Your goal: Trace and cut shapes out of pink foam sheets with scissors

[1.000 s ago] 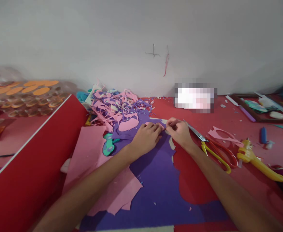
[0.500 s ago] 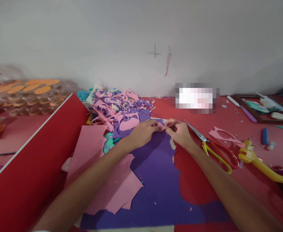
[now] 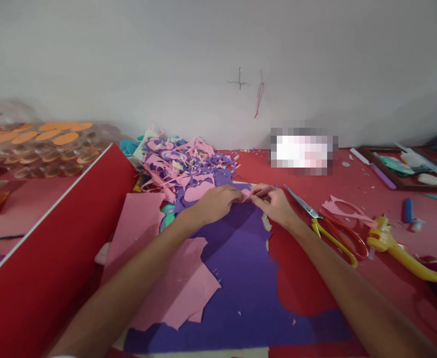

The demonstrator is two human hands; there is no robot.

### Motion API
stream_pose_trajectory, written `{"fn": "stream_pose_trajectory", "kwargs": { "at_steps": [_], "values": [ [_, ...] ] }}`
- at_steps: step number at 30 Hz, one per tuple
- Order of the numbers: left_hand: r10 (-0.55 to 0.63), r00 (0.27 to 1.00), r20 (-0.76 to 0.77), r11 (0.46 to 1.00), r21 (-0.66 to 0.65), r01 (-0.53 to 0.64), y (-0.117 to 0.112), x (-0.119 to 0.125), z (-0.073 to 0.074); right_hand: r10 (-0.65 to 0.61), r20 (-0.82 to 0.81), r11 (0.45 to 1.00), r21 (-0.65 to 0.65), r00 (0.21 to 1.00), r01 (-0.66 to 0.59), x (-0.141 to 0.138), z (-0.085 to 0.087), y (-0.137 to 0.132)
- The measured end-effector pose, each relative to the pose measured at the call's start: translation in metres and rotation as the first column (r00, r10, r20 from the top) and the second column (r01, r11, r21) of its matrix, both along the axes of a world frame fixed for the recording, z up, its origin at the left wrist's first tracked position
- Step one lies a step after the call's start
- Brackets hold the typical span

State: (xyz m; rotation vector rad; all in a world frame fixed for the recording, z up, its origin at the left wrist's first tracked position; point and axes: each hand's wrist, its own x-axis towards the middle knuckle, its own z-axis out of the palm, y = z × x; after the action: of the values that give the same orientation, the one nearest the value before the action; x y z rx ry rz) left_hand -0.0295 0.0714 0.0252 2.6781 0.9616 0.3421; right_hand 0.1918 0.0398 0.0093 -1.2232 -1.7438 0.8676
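My left hand [image 3: 214,203] and my right hand [image 3: 274,205] meet at the far edge of a large purple sheet [image 3: 240,278] lying on the red surface. Both hands are closed in a pinch on a small pink cut-out [image 3: 246,193] held between their fingertips. The right fingers also seem to hold a thin pink stick-like piece, too small to name. A torn pink sheet [image 3: 173,283] lies under my left forearm.
A heap of pink and purple scraps [image 3: 183,164] sits behind the hands. Scissors with red and yellow handles [image 3: 333,231] and a yellow glue gun [image 3: 399,248] lie to the right. A red roll [image 3: 46,248] lies at left; a framed tray [image 3: 404,169] at far right.
Both hands have shifted slightly away from me and a little left, still pinching the pink piece. The view has dropped a little.
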Motion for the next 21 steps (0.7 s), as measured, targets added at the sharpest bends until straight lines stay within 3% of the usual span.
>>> {"fn": "stream_pose_trajectory", "kwargs": {
  "at_steps": [7,21],
  "values": [
    [0.004,1.000,-0.022,0.999,0.032,-0.003,-0.0015,0.0022,0.0030,-0.009,0.045,1.000,0.015,0.999,0.009,-0.0012,-0.0013,0.0005],
    [0.010,0.997,-0.080,0.998,0.067,-0.004,-0.0053,0.0049,0.0061,-0.265,0.014,0.962,0.078,0.964,0.263,0.0074,-0.0052,0.0030]
  ]
}}
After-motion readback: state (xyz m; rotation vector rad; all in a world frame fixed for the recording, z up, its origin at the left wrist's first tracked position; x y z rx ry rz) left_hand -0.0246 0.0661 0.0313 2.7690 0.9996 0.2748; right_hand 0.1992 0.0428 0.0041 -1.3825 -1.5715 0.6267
